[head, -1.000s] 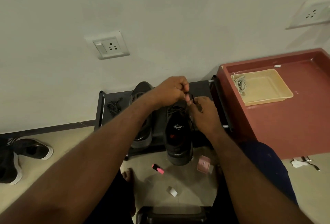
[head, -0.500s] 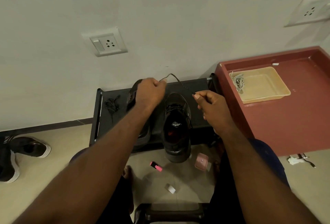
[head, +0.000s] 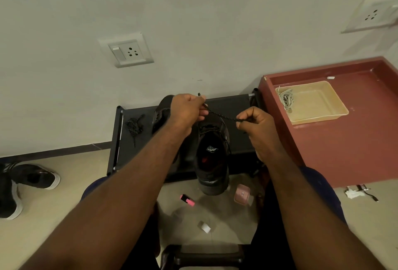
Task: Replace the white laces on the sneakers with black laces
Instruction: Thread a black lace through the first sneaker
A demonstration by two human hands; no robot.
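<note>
So a stretch of black lace (head: 221, 115) is pinched taut between the left grip (head: 189, 112) and the right grip (head: 255, 122) mid-frame, both clenched on it, probably so slack gets pulled out above the sneaker (head: 212, 157) being relaced below. That sneaker is parked on the one black shoe rack (head: 232, 106), heel hanging off toward the bottom of the frame, likely for easy reach. A second sneaker (head: 162, 110) is half hidden behind the left grip. One spare black lace bundle (head: 134, 125) is left at the rack's left end, presumably for that one. One heap of white laces (head: 286, 98) is dumped in a beige tray (head: 323, 106) on the red tabletop (head: 355, 140) at right, out of the way. Two more shoes (head: 36, 176) are seen at the lower left edge.
</note>
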